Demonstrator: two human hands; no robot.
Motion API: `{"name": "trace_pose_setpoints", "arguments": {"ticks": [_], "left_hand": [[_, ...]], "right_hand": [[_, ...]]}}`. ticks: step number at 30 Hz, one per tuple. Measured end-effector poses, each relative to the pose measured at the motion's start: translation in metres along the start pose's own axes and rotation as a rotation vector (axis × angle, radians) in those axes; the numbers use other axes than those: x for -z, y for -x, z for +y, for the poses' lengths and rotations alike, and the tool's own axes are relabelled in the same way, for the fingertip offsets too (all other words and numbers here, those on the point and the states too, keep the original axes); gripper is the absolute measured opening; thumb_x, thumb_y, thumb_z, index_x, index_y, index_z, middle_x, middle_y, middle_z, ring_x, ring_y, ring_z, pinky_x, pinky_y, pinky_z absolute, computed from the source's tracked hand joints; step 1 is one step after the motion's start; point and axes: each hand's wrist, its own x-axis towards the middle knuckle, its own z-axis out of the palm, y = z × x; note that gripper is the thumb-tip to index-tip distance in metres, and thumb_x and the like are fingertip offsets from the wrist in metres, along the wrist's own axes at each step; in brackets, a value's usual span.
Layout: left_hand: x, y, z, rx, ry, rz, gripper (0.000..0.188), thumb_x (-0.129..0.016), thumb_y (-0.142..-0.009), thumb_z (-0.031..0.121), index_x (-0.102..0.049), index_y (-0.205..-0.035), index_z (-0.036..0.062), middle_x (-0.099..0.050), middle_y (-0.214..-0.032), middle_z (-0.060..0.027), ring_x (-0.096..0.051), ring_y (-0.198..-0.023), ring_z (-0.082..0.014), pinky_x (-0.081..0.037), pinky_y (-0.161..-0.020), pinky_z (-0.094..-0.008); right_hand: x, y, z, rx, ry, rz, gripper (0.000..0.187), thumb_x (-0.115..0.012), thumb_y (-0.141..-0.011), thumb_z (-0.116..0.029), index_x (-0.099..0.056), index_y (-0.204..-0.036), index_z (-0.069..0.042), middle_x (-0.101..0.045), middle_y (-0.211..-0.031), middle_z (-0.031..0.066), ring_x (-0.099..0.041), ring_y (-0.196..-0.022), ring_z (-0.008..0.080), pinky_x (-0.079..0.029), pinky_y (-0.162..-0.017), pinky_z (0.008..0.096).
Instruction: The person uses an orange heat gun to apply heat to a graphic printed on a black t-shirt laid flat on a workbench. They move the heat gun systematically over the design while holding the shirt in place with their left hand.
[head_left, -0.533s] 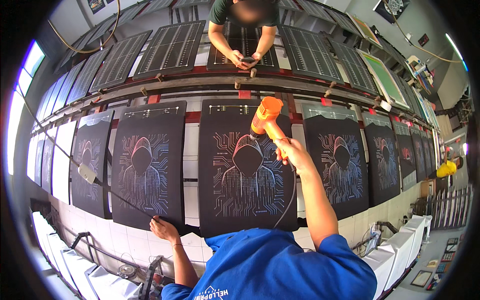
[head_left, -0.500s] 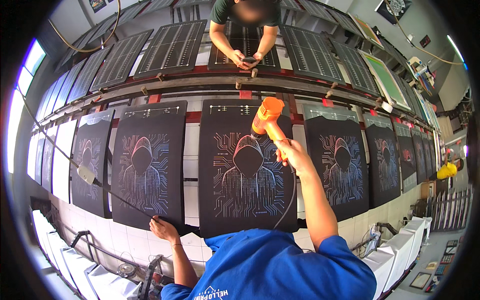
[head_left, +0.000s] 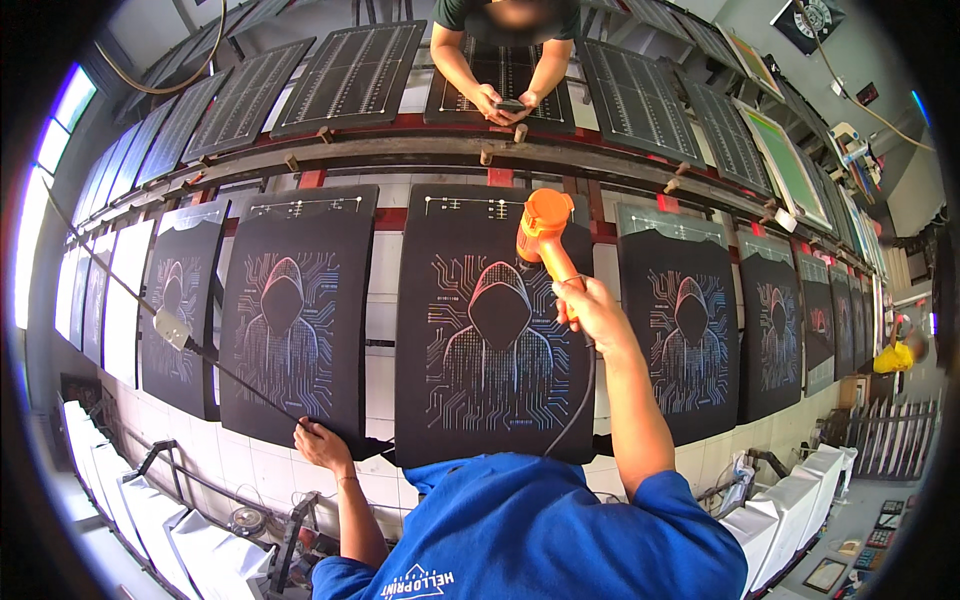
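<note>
My right hand (head_left: 594, 314) is closed around the handle of an orange heat gun (head_left: 545, 228). Its nozzle points down over the upper right of the hood on a printed black T-shirt (head_left: 498, 405). That shirt lies flat on a board straight in front of me and bears a faceless hooded figure amid circuit lines. Low on the left, my left hand (head_left: 322, 446) is closed on a black power cord (head_left: 245, 390), by the bottom edge of the neighbouring printed black T-shirt (head_left: 278, 375). The cord runs up to a white socket block (head_left: 172, 328).
More boards with the same printed shirts (head_left: 690, 340) stretch to both sides. Across a dark rail (head_left: 400, 158), a person (head_left: 505, 70) leans over a bare board, holding a phone (head_left: 510, 105). White-covered boards (head_left: 785, 530) stand behind me. Far right, someone wears yellow (head_left: 893, 356).
The heat gun has swung a little to the right, and its nozzle points more downward. My left hand has shifted slightly left and up, still on the cord. The view has moved slightly.
</note>
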Motion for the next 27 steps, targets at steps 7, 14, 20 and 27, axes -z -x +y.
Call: {"name": "trace_pose_setpoints", "arguments": {"ticks": [7, 14, 20, 27], "left_hand": [[0.004, -0.001, 0.004, 0.012, -0.001, -0.019, 0.023, -0.051, -0.087, 0.012, -0.060, -0.105, 0.0004, -0.059, -0.099, -0.0155, -0.054, -0.097, -0.0349, -0.040, -0.087, -0.0442], [0.000, 0.000, 0.000, -0.034, -0.015, 0.031, 0.021, -0.051, -0.086, 0.012, -0.059, -0.102, 0.0009, -0.059, -0.096, -0.0143, -0.054, -0.093, -0.0344, -0.040, -0.084, -0.0441], [0.003, 0.000, 0.005, -0.023, 0.018, 0.029, 0.019, -0.051, -0.087, 0.010, -0.059, -0.101, 0.0006, -0.059, -0.096, -0.0143, -0.054, -0.092, -0.0340, -0.040, -0.082, -0.0438], [-0.001, 0.000, 0.000, -0.047, 0.022, 0.056, 0.019, -0.051, -0.087, 0.011, -0.059, -0.100, 0.0004, -0.059, -0.094, -0.0141, -0.054, -0.091, -0.0336, -0.041, -0.082, -0.0436]], "right_hand": [[0.009, 0.010, -0.002, 0.017, 0.021, 0.061, 0.026, -0.062, -0.090, -0.031, -0.058, -0.085, -0.006, -0.057, -0.067, -0.0007, -0.055, -0.055, 0.0065, -0.040, -0.044, 0.0208], [0.020, 0.007, 0.008, -0.001, -0.022, 0.119, 0.028, -0.061, -0.092, -0.031, -0.057, -0.087, -0.004, -0.058, -0.068, 0.0013, -0.055, -0.055, 0.0078, -0.041, -0.046, 0.0217], [0.020, 0.008, 0.008, 0.031, -0.018, 0.170, 0.028, -0.061, -0.092, -0.032, -0.057, -0.088, -0.004, -0.058, -0.069, 0.0013, -0.056, -0.057, 0.0089, -0.041, -0.046, 0.0219], [0.028, 0.015, 0.009, -0.016, -0.059, 0.216, 0.029, -0.063, -0.090, -0.032, -0.058, -0.086, -0.004, -0.058, -0.068, 0.0009, -0.057, -0.055, 0.0096, -0.042, -0.045, 0.0223]]}}
